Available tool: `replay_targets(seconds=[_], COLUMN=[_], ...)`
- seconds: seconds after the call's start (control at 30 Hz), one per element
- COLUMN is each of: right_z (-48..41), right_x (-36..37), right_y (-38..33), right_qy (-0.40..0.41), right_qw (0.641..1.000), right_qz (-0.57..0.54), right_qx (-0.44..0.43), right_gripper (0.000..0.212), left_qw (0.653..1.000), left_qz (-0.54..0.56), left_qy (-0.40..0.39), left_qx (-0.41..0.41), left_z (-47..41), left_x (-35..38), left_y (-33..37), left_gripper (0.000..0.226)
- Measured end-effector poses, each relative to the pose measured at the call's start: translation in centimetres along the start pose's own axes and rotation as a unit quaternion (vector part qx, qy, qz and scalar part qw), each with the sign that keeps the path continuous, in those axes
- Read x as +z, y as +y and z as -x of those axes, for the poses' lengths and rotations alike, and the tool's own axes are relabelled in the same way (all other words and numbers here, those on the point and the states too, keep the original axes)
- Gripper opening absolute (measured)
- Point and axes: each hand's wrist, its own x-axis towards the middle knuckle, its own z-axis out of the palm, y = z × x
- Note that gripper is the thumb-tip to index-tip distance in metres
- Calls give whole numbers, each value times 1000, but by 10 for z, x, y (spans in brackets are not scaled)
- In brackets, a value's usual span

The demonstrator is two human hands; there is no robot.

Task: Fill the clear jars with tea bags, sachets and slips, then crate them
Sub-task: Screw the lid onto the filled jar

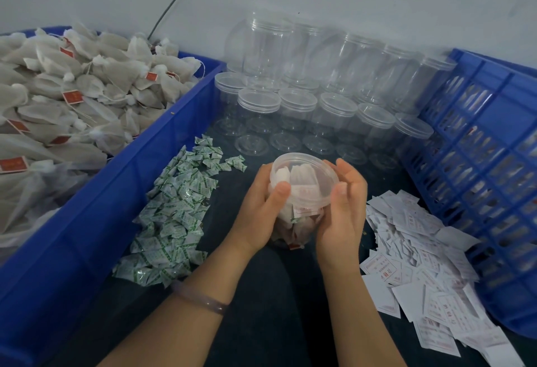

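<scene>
My left fingers [280,189] clamp the filled clear plastic jar [293,222], right fingers [353,180] its clear round lid [302,173]; capping, I judge. Next, twist it tight.

Filled jar: clear round plastic jar [302,192], lidded, tilted, packed with bags, centre.
Empty jars: clear empty plastic jars [319,105], stacked behind.
Tea bags: beige mesh tea bags [72,99], red-tagged, heaped left.
Sachets: white green-printed sachets [174,215], piled left-centre.
Slips: white paper slips [421,265], red-printed, heaped right.
Crate: blue slatted plastic crate [479,163], far right.
</scene>
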Motion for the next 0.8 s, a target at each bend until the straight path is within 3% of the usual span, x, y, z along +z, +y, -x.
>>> replay_targets(seconds=[0.13, 0.27, 0.4, 0.47, 0.6, 0.67, 0.8], right_z=[0, 1, -3, -1, -1, -2, 1], right_x=[-2, 0, -2, 0, 1, -1, -1], right_y=[1, 1, 1, 2, 2, 0, -4], right_qy=[26, 9, 47, 46, 29, 32, -7], right_qw=[999, 1000, 997, 998, 997, 996, 1000], right_qz=[-15, -13, -45, -34, -57, -68, -13], right_qx=[28, 18, 45, 40, 38, 47, 27], right_gripper=[32, 35, 30, 32, 29, 27, 45], left_qw=[999, 1000, 999, 1000, 999, 998, 999], left_qz=[23, 12, -3, 0, 0, -15, -8], left_qy=[22, -16, -7, 6, -43, -55, -48], left_qx=[-41, -20, -36, -29, -19, -15, -9], left_z=[-4, -2, -1, -1, -2, -1, 1], left_x=[1, -3, -3, -2, -6, -8, -7], left_y=[-2, 1, 2, 2, 1, 0, 1], left_gripper=[56, 56, 38, 47, 58, 50, 45])
